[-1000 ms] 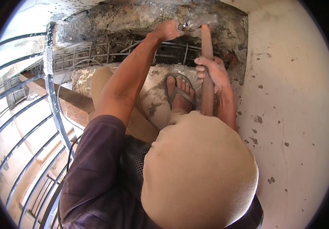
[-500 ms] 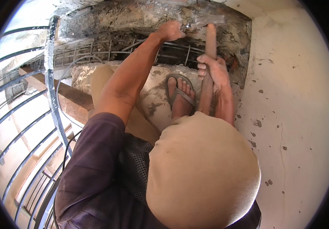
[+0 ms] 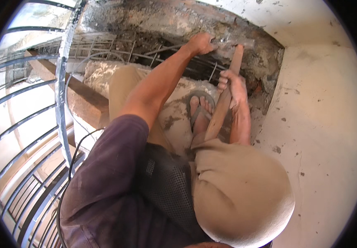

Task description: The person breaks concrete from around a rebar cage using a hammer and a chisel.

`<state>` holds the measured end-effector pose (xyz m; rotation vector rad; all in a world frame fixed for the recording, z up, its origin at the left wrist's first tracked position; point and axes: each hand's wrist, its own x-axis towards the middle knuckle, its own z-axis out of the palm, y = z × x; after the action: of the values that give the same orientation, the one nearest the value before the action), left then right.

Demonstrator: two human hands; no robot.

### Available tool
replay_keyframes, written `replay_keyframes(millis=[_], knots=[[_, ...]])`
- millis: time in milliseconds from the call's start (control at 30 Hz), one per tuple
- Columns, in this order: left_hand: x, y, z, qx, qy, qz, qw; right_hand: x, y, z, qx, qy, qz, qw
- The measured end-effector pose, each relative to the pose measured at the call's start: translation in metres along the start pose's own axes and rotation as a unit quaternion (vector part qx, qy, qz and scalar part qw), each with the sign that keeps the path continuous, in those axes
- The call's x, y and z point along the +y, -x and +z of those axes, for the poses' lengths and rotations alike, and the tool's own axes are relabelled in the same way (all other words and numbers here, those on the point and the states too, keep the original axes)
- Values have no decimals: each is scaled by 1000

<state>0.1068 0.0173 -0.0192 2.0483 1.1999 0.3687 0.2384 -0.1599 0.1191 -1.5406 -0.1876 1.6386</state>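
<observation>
My left hand (image 3: 202, 44) is closed in a fist around a chisel; just its metal end (image 3: 222, 41) shows, and the rest is hidden in the fist and against the rough masonry. My right hand (image 3: 233, 86) grips the wooden handle of a sledgehammer (image 3: 221, 113) partway along. The hammer's blurred grey head (image 3: 246, 43) lies right beside the chisel's end; whether they touch, I cannot tell. The handle slants down toward my tan-clothed knee (image 3: 244, 186).
Steel rebar (image 3: 133, 51) runs along a dark gap below the broken masonry (image 3: 162, 18). My sandalled foot (image 3: 201, 109) stands on a pale ledge (image 3: 174, 120). A metal railing (image 3: 60, 78), a wooden beam (image 3: 83, 93) and a cable (image 3: 79, 146) are left; a plastered wall (image 3: 319, 124) rises right.
The view has shifted and turned, so both hands and the hammer sit lower and farther right in the picture. Both grips stay the same, and the hammer handle leans more.
</observation>
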Motion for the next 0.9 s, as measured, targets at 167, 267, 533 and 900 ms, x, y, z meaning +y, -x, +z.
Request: replay_keyframes(millis=[167,267,533,900], knots=[[36,32,-30,5,16,-82,996,-13,18,-14,37,-36,-58,997],[14,45,-71,140,-9,-122,983,-14,24,-18,43,-60,-82,994],[-28,60,-206,594,187,-76,779,-14,16,-18,52,-45,-96,993],[-25,69,-216,493,352,-37,795,-39,-9,-21,47,108,-71,991]])
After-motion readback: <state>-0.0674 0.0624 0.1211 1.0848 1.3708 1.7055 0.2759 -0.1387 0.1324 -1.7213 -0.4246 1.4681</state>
